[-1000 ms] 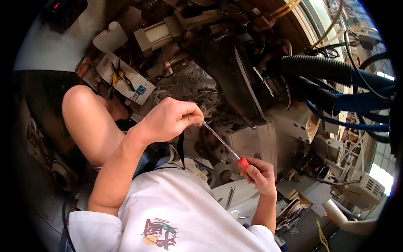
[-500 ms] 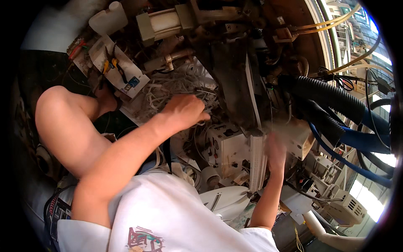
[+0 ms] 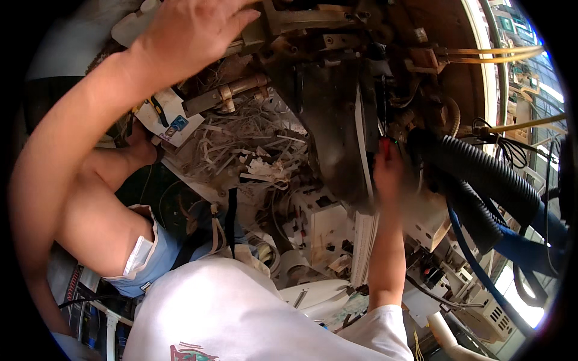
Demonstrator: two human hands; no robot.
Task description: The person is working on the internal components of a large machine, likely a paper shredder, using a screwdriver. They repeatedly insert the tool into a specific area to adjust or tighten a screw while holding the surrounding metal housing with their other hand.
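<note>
Bright windows (image 3: 551,91) at the far right edge, dark green floor (image 3: 158,188) left of centre.

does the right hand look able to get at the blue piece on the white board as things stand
Probably not: the right hand holds a red-handled tool, and the dark machine panel appears to stand between it and the blue piece.

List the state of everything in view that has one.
Right hand: grip closed on the red-handled tool.
Red-handled tool: held; tip contact unclear.
Left hand: at the top edge, fingers partly cut off; holding or not, can't tell.
Pliers: lying on a pale board, partly hidden.
Pale strips: loose, tangled heap.
Black corrugated hose: gently curved.
</note>
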